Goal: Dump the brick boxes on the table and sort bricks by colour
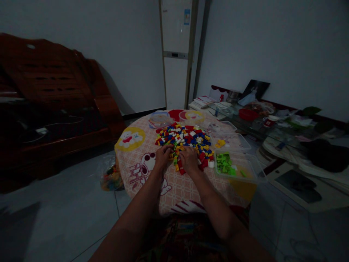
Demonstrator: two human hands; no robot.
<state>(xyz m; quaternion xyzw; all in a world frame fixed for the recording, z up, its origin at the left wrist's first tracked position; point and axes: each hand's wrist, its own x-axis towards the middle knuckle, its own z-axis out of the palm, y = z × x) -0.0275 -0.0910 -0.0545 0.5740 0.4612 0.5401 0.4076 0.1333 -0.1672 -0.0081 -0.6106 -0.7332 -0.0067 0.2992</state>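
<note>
Toy bricks (pixel 188 136): one mixed heap on the cloth-covered desk (pixel 188 193), its long axis slanting from far left to near right.
Left hand (pixel 164 154): at the near-left edge; heap lies ahead and to its right.
Right hand (pixel 189 157): over the near side, closer to the middle.
Grip: hands apart, narrow gap between; cannot tell whether either holds a brick.
Counts: two hands; one heap, bricks uncountable; one green-brick tray (pixel 252 169), one yellow-brick tray (pixel 238 142).
</note>
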